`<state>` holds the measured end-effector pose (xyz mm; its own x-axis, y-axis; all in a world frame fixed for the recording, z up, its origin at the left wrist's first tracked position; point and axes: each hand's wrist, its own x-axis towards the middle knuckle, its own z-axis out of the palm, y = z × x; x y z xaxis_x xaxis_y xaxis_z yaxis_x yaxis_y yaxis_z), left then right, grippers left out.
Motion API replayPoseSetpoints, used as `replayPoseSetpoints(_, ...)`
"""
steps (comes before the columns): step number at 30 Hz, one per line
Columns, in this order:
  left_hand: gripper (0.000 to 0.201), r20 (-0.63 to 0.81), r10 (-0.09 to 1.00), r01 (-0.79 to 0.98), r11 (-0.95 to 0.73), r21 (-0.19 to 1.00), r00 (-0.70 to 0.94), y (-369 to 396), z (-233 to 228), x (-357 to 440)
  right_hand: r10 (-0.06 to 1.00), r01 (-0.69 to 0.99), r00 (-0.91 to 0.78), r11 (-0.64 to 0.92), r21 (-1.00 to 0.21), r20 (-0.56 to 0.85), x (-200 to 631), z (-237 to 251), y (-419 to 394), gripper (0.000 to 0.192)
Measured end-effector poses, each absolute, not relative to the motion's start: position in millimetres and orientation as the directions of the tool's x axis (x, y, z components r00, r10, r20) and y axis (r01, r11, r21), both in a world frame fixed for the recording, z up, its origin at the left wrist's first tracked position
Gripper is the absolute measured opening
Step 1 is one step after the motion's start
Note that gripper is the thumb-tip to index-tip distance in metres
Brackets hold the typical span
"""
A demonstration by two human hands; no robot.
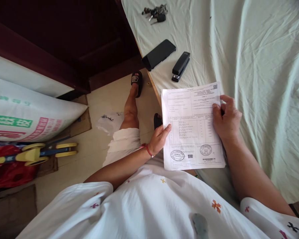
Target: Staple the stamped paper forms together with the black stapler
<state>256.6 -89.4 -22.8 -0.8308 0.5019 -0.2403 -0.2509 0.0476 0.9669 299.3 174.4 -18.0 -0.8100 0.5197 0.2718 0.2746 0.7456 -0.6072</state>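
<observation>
- Holding a printed form (193, 126) two-handed at the near edge of the bed; sheet lies flat over the bedsheet (264, 66), near end overhanging toward the lap.
- Left hand (159, 138) pinches the left edge around mid-height, thumb on top.
- Right hand (226, 119) clamps the right edge higher up, fingers curled over the margin.
- Hands are apart, with the page's width between them.
- Long axis runs near-to-far, header at the far end, stamps at the near end.
- Stapler (180, 66) sits just beyond the far edge, same near-far line, slightly left of the right hand; right hand is nearer.
- Phone (158, 54) is left of the stapler, keys (156, 13) farther off.
</observation>
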Motion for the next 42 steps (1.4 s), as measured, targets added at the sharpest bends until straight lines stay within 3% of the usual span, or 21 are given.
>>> replayPoseSetpoints(11, 0.055, -0.267, 0.516, -0.272, 0.068, 0.96, -0.814, -90.7, -22.7, 257.6, 0.56, 0.25, -0.763, 0.716, -0.652, 0.322, 300.8, -20.8, 173.5, 0.034)
replayPoseSetpoints(18, 0.056, -0.269, 0.495, -0.268, 0.073, 0.961, -0.826, -90.1, -23.5, 257.2, 0.533, 0.266, -0.791, 0.741, -0.617, 0.3, 300.5, -20.3, 174.1, 0.031)
replayPoseSetpoints(31, 0.058, -0.274, 0.477, -0.264, 0.09, 0.96, -0.835, -94.1, -22.8, 249.7, 0.48, 0.152, -0.815, 0.718, -0.679, 0.324, 298.9, -29.2, 181.8, 0.05)
replayPoseSetpoints(38, 0.056, -0.232, 0.466, -0.158, 0.193, 0.968, -0.854, -104.9, -4.1, 240.0, 0.531, 0.114, -0.802, 0.587, -0.802, 0.274, 299.0, -35.7, 182.7, 0.049)
replayPoseSetpoints(42, 0.052, -0.165, 0.525, -0.098, 0.153, 0.983, -0.835, -109.3, 7.8, 239.9, 0.55, 0.078, -0.81, 0.445, -0.892, 0.203, 299.1, -36.6, 187.0, 0.055)
